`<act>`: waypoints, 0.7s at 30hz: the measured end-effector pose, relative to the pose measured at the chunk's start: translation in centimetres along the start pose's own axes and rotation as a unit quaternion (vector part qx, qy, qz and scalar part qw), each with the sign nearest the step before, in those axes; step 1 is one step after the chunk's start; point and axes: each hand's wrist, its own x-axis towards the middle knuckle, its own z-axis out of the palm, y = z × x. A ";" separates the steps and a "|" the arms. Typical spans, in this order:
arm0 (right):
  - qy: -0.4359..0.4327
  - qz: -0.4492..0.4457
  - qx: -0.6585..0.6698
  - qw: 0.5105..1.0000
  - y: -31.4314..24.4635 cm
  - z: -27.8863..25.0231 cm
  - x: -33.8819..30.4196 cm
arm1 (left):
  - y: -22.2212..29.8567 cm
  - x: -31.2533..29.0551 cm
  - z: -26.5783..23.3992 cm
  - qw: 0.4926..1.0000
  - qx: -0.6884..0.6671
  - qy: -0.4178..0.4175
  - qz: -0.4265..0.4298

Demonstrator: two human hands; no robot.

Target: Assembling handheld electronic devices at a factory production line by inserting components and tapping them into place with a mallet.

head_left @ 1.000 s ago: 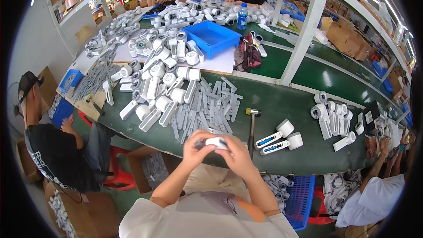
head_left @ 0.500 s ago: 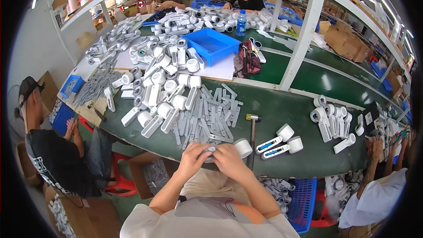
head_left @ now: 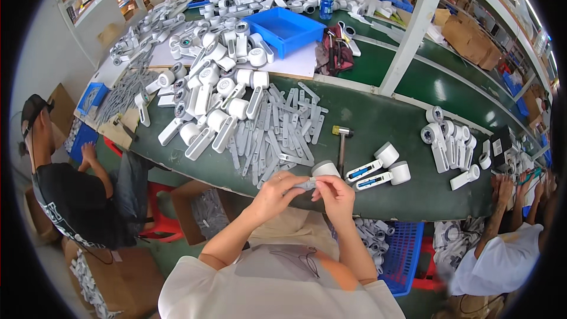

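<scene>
A small grey plastic strip (head_left: 307, 184) is pinched between my two hands, just over the table's near edge. My left hand (head_left: 275, 194) grips its left end with thumb and fingers closed. The right end is between the fingers of my right hand (head_left: 335, 194). Fingers cover part of the strip. Just beyond my right hand a white round-headed fan-like piece (head_left: 324, 169) lies on the table, its lower part hidden. A heap of similar grey strips (head_left: 277, 127) is spread beyond my hands. Two white round-headed pieces (head_left: 378, 162) with blue cells in their open handles lie to the right.
A hammer (head_left: 341, 145) lies behind the round piece. White handheld pieces (head_left: 215, 103) pile up at the left; more assembled ones (head_left: 452, 145) sit at the right. A blue tray (head_left: 283, 29) stands farther back. Other people sit on both sides and across.
My hands have shifted right, and the grey strip now shows more between them. The view has tilted down, so the table appears higher. The pieces on the table look unmoved.
</scene>
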 end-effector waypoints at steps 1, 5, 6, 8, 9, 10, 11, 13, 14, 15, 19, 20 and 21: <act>0.021 -0.010 -0.034 0.999 -0.2 0.0 -0.1 | 0.0 -0.1 0.1 1.000 0.000 -0.002 0.000; 0.091 -0.159 -0.400 0.898 -0.4 -2.5 -1.4 | -1.0 -0.9 1.0 0.996 0.044 0.066 -0.051; 0.087 -0.134 -0.452 0.877 -0.6 -2.7 -1.9 | -1.7 -1.0 1.2 0.993 0.074 0.088 -0.035; 0.048 -0.113 -0.518 0.847 0.6 -3.0 -2.8 | -2.0 -0.9 1.8 0.991 0.098 0.091 -0.024; 0.038 -0.116 -0.547 0.828 1.0 -2.7 -2.9 | -2.0 -1.0 2.0 0.988 0.122 0.099 -0.013; 0.033 -0.077 -0.509 0.857 1.4 -2.4 -3.0 | -2.0 -0.8 2.1 0.988 0.120 0.097 -0.013; 0.035 -0.075 -0.510 0.856 1.3 -2.2 -3.0 | -1.8 -0.6 2.2 0.986 0.129 0.107 -0.013; 0.015 -0.025 -0.503 0.864 1.0 -2.0 -2.5 | -1.7 -0.6 2.1 0.983 0.138 0.117 -0.013; 0.014 -0.035 -0.505 0.862 1.3 -2.0 -2.4 | -1.7 -0.7 1.9 0.984 0.140 0.110 -0.012; 0.016 -0.034 -0.504 0.863 1.3 -2.0 -2.3 | -1.6 -0.7 1.8 0.984 0.143 0.103 -0.010; 0.024 -0.065 -0.502 0.862 1.8 -1.9 -1.8 | -1.4 -1.3 1.7 0.986 0.126 0.104 -0.035; 0.033 -0.067 -0.490 0.868 1.9 -1.9 -1.7 | -1.6 -1.4 2.0 0.986 0.128 0.106 -0.021; 0.037 -0.047 -0.471 0.880 1.7 -2.0 -1.8 | -1.6 -1.5 2.2 0.986 0.130 0.108 -0.007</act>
